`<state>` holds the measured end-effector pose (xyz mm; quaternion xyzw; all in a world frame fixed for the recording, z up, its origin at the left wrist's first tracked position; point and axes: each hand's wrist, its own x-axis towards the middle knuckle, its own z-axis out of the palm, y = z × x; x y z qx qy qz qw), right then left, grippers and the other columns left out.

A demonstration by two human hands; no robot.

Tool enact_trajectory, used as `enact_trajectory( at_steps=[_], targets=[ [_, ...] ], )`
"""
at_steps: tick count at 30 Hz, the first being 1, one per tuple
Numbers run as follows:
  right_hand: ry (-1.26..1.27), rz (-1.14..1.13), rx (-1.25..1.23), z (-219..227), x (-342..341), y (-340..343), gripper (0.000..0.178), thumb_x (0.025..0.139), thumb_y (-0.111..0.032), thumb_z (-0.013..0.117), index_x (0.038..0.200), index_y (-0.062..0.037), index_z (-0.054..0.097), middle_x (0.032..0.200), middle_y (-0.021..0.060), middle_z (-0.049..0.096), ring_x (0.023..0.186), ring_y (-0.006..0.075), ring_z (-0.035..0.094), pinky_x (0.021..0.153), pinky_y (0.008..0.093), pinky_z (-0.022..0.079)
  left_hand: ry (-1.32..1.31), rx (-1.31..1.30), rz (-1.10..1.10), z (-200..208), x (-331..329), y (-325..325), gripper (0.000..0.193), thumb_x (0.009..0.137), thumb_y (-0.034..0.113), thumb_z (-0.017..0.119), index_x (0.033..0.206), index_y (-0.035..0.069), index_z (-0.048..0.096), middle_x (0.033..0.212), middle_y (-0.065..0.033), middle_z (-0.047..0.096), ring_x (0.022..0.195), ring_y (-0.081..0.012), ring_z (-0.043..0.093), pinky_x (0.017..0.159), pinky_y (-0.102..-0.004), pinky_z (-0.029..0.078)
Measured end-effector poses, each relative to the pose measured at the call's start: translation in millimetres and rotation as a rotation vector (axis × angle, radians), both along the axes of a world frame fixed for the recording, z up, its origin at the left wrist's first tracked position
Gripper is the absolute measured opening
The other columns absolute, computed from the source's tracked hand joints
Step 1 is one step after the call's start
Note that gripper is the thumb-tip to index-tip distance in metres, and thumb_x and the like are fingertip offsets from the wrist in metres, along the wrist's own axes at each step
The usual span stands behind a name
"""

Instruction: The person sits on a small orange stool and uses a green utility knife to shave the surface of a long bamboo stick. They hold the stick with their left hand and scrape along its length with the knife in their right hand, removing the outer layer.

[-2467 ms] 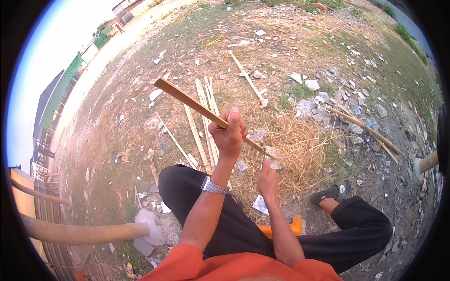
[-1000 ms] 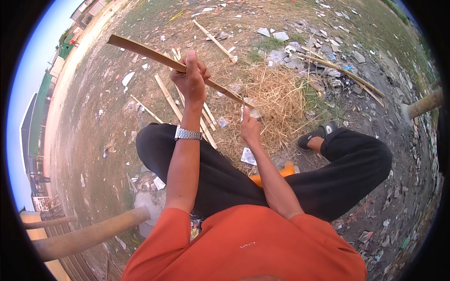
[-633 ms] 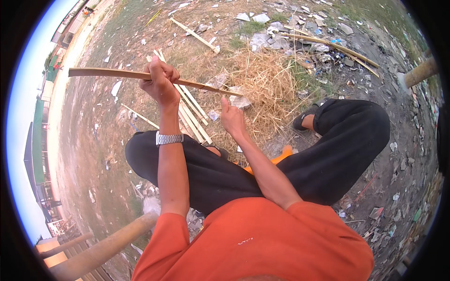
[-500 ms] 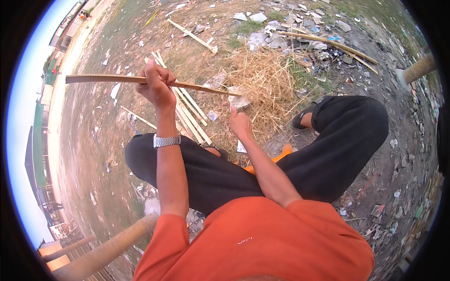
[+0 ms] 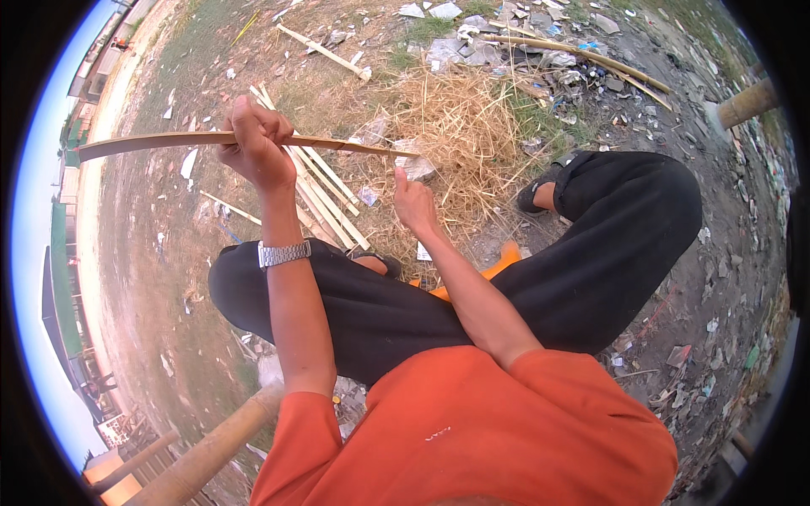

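A long, flat brown bamboo strip [image 5: 181,141] runs roughly level across the view, its left end broader and its right end thinner. My left hand [image 5: 261,145], with a metal-band watch on the wrist, is closed around it near the middle. Close below the strip's thin end is my right hand [image 5: 416,205], its fingers curled and the thumb pointing up. Whatever is in those fingers is hidden or too small to name. Under the strip, several pale split bamboo strips [image 5: 325,198] lie on the ground beside my left foot.
A heap of dry straw-like shavings [image 5: 468,135] spreads ahead of my feet. An orange object [image 5: 504,255] shows between my legs. A bamboo pole [image 5: 747,104] stands at the right, another [image 5: 211,447] at lower left. Longer bamboo pieces [image 5: 582,55] lie among litter at the far right.
The whole view has shifted a little, so the ground things sit farther left and higher. The strip's broad end reaches farther left and slightly lower. Both hands keep their grip shapes.
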<state>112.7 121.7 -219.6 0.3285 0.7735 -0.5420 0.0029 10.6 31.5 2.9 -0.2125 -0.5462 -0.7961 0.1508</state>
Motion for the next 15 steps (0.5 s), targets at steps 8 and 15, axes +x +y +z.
enact_trajectory(
  at_steps=[8, 15],
  targets=[
    [-0.119, -0.064, 0.048, -46.8, -7.5, 16.6, 0.076, 0.096, -0.054, 0.025, 0.081, 0.0083, 0.066, 0.079, 0.0353, 0.060, 0.083, 0.0503, 0.059, 0.082, 0.0531, 0.045, -0.027, -0.020, 0.028, -1.2, -4.9, 7.3, 0.044, 0.094, 0.020, 0.051, 0.057, 0.014, 0.027, 0.046, 0.0022, 0.026, 0.039, -0.0071, 0.021, 0.040, -0.0265, 0.020],
    [-0.019, -0.007, 0.000, -42.5, -21.1, 0.8, 0.077, 0.097, -0.053, 0.023, 0.080, 0.0079, 0.068, 0.081, 0.0354, 0.061, 0.084, 0.0489, 0.061, 0.084, 0.0518, 0.046, -0.054, -0.030, 0.048, -1.5, -8.2, 1.9, 0.046, 0.094, 0.021, 0.051, 0.056, 0.014, 0.026, 0.046, 0.0019, 0.027, 0.040, -0.0074, 0.021, 0.042, -0.0271, 0.021]
  ],
)
